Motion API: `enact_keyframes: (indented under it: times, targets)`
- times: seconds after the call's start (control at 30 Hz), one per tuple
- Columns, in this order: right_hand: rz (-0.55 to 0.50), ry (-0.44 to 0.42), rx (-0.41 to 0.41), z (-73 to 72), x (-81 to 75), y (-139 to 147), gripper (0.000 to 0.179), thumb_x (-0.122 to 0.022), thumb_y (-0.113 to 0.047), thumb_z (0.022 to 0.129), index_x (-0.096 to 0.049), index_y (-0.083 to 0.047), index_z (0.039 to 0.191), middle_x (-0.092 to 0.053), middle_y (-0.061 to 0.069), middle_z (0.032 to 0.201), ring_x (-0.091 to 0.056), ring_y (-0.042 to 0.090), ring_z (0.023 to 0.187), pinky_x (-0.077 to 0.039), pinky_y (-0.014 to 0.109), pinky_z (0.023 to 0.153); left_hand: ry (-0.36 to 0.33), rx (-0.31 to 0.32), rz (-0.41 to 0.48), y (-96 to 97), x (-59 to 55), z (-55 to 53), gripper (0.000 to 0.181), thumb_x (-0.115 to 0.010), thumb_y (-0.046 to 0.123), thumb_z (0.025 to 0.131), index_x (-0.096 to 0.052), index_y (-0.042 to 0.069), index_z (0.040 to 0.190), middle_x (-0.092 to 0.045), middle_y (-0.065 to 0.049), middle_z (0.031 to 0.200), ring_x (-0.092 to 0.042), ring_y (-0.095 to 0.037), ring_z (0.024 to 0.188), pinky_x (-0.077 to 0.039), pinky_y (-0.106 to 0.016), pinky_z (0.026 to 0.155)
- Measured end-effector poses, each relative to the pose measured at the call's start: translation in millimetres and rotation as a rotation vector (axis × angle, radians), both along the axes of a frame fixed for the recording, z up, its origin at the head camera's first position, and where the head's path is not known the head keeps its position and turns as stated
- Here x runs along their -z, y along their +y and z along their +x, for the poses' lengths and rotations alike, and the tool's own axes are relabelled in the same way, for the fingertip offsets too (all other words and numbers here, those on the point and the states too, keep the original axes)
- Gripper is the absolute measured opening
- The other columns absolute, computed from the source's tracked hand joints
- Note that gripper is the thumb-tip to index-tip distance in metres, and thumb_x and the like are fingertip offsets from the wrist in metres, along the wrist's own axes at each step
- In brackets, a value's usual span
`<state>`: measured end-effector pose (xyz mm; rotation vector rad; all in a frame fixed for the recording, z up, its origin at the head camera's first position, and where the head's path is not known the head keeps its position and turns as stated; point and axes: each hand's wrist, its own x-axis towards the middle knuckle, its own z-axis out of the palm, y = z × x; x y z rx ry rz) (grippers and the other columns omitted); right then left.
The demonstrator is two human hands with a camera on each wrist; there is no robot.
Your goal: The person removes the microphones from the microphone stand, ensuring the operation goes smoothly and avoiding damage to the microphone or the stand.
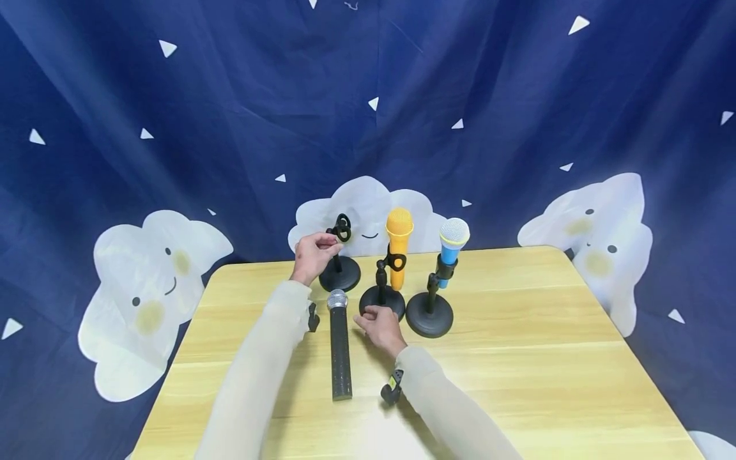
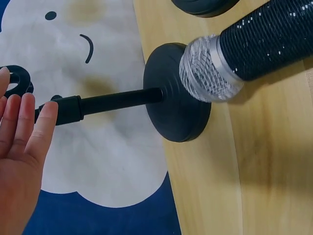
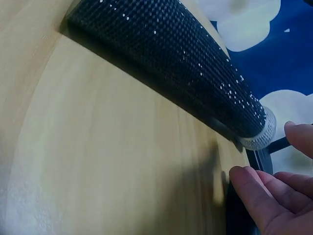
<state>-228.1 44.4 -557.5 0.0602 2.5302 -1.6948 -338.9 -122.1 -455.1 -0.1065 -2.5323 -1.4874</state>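
Note:
My left hand (image 1: 313, 257) is at the top of a black desktop microphone stand (image 1: 340, 275), its fingertips right by the ring-shaped clip (image 1: 343, 227). Three of its fingers look nearly straight in the left wrist view; I cannot tell whether the thumb and index finger pinch the clip. A black, glittery microphone (image 1: 340, 348) with a silver mesh head lies on the table, its head towards that stand's base (image 2: 171, 117). To its right, my right hand (image 1: 381, 329) hovers with thumb and fingers apart, holding nothing, in front of the middle stand's base (image 1: 397, 300).
An orange microphone (image 1: 399, 231) stands upright in the middle stand's clip. Right of it, a blue microphone (image 1: 451, 249) with a white head leans in another black stand (image 1: 429, 315). The wooden table (image 1: 546, 358) meets a dark blue curtain (image 1: 471, 83) with clouds at its back edge.

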Motion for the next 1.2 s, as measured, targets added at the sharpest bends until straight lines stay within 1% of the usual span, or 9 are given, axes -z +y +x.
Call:
enact_keyframes:
  times: [0.23, 0.37, 0.6, 0.7, 0.87, 1.03, 1.2]
  targets:
    - [-0.006, -0.005, 0.013, -4.1, -0.7, 7.9, 0.048, -0.075, -0.021, 0.092, -0.063, 0.010, 0.126, -0.072, 0.022, 0.108, -0.073, 0.019, 0.077, -0.060, 0.031, 0.070, -0.047, 0.018, 0.010, 3.2, 2.5, 3.0, 0.023, -0.080, 0.013, 0.086, -0.075, 0.001, 0.106, -0.074, -0.015, 0.103, -0.071, -0.027, 0.095, -0.057, -0.036, 0.086]
    - [-0.027, -0.014, 0.014, -5.6, -3.8, 11.0, 0.049, -0.075, -0.021, 0.092, -0.062, 0.011, 0.127, -0.071, 0.023, 0.109, -0.073, 0.022, 0.080, -0.060, 0.029, 0.068, -0.044, 0.031, -0.004, 4.1, 4.2, 4.5, 0.024, -0.080, 0.012, 0.086, -0.075, 0.000, 0.106, -0.074, -0.015, 0.105, -0.071, -0.028, 0.096, -0.057, -0.037, 0.086]
    - [-0.013, -0.023, 0.027, -7.3, -12.9, 16.2, 0.049, -0.074, -0.022, 0.092, -0.061, 0.008, 0.129, -0.071, 0.021, 0.111, -0.073, 0.026, 0.091, -0.060, 0.033, 0.075, -0.043, 0.049, -0.020, 3.5, 8.4, 7.0, 0.026, -0.080, 0.014, 0.086, -0.075, -0.001, 0.107, -0.075, -0.015, 0.104, -0.071, -0.028, 0.095, -0.057, -0.036, 0.086]
    - [-0.022, -0.030, 0.029, -7.5, -16.4, 18.8, 0.050, -0.074, -0.023, 0.092, -0.061, 0.008, 0.129, -0.071, 0.020, 0.111, -0.073, 0.026, 0.091, -0.060, 0.033, 0.074, -0.041, 0.061, -0.013, 4.8, 9.3, 9.0, 0.025, -0.080, 0.013, 0.087, -0.074, -0.001, 0.106, -0.074, -0.015, 0.103, -0.071, -0.028, 0.095, -0.057, -0.037, 0.085]
    - [-0.024, -0.017, 0.015, -7.0, -20.9, 24.4, 0.050, -0.074, -0.024, 0.093, -0.061, 0.008, 0.130, -0.071, 0.020, 0.112, -0.073, 0.025, 0.089, -0.060, 0.033, 0.074, -0.041, 0.083, -0.011, 8.6, 9.0, 12.7, 0.023, -0.080, 0.013, 0.087, -0.075, 0.001, 0.106, -0.075, -0.014, 0.103, -0.071, -0.027, 0.095, -0.058, -0.035, 0.084]
    - [0.001, -0.006, 0.004, -6.9, -24.0, 30.3, 0.050, -0.073, -0.026, 0.093, -0.061, 0.007, 0.130, -0.072, 0.018, 0.112, -0.073, 0.025, 0.091, -0.060, 0.035, 0.078, -0.057, 0.099, -0.018, 11.8, 9.8, 14.9, 0.025, -0.080, 0.016, 0.087, -0.075, 0.002, 0.107, -0.075, -0.013, 0.104, -0.071, -0.026, 0.096, -0.058, -0.034, 0.083]
    - [0.015, 0.001, 0.019, -6.7, -28.2, 35.1, 0.047, -0.073, -0.026, 0.093, -0.064, 0.005, 0.128, -0.073, 0.015, 0.111, -0.072, 0.025, 0.097, -0.059, 0.035, 0.080, -0.076, 0.114, -0.023, 15.0, 9.4, 18.1, 0.026, -0.080, 0.019, 0.087, -0.075, 0.004, 0.108, -0.074, -0.011, 0.107, -0.071, -0.025, 0.097, -0.057, -0.036, 0.084]
